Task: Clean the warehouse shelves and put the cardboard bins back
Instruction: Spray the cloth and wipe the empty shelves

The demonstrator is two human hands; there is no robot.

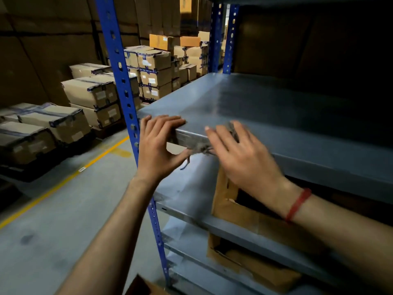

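Observation:
A bare grey metal shelf [265,107] fills the middle of the view, carried by blue perforated posts [119,67]. My left hand [157,145] grips the shelf's front left corner, fingers on top and thumb under the lip. My right hand [240,154], blurred by motion, presses a frayed grey rag [201,148] over the shelf's front edge. The rag hangs down over the lip between both hands. On the shelf below stands an open cardboard bin [231,207], partly hidden by my right forearm. Another cardboard bin [246,262] sits one shelf lower.
Stacks of taped cardboard boxes [91,92] stand on the floor at the left and behind the rack. A yellow floor line [63,182] runs along the grey aisle. A brown cardboard piece [140,286] shows at the bottom edge. The rack's back is dark.

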